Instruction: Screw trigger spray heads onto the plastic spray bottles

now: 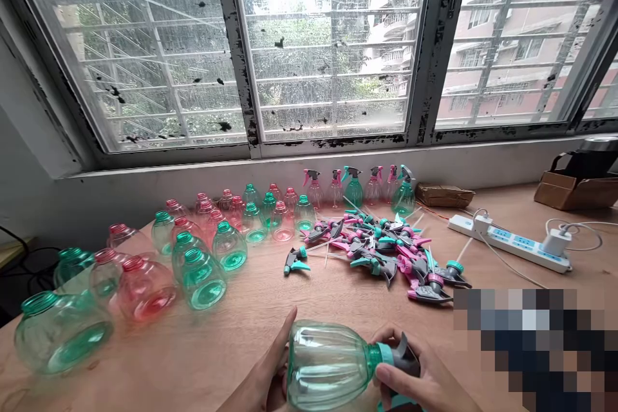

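A clear green spray bottle (328, 364) lies on its side between my hands at the bottom of the head view. My left hand (270, 364) is wrapped round its base end, with the thumb up along the edge. At the neck, my right hand (410, 367) grips the teal collar of a grey and teal spray head (403, 357). The head sits on the bottle's neck; whether it is screwed tight I cannot tell. Beyond my hands lies a heap of loose pink, teal and grey spray heads (371, 244), one of them (296, 261) apart to the left.
Several open green and pink bottles (200, 277) stand on the left of the wooden table (261, 309). Bottles with spray heads (354, 190) line the wall. At right are a power strip (512, 244) with cables, a brown package (444, 196) and a cardboard box (574, 187).
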A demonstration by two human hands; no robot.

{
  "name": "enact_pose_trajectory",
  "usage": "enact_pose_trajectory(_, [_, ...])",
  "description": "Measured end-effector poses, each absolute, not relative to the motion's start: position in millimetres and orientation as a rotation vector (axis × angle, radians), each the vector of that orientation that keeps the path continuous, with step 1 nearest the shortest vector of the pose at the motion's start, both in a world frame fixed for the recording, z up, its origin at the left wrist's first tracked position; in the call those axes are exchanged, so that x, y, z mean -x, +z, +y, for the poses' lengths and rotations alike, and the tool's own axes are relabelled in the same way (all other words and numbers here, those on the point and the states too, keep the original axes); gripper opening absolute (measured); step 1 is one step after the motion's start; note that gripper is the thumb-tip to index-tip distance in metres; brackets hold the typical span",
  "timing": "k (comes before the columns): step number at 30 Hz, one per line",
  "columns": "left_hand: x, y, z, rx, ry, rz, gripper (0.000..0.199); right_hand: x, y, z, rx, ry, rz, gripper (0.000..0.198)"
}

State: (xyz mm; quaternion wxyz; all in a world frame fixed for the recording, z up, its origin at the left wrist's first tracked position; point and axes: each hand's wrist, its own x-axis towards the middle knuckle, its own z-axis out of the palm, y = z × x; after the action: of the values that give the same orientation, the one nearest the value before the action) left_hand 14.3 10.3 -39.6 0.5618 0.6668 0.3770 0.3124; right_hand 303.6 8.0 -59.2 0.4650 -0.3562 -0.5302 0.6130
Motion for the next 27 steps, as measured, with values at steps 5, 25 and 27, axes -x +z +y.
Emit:
enact_pose_trajectory(5, [-13,-46,10,-1.531,0.749,0.763,0.118,-304,-58,9,0.874,1.48,-1.347,0.04])
enact_pose_trajectory(25, [-6,-40,15,-1.588,0.639,0.714,0.107,-303,-57,9,0.867,1.527,-1.285,0.043])
enact_pose_trajectory(27, [-4,-42,17,-1.591,0.625,0.773,0.108,-303,-57,9,0.862,1.524,-1.283,0.042])
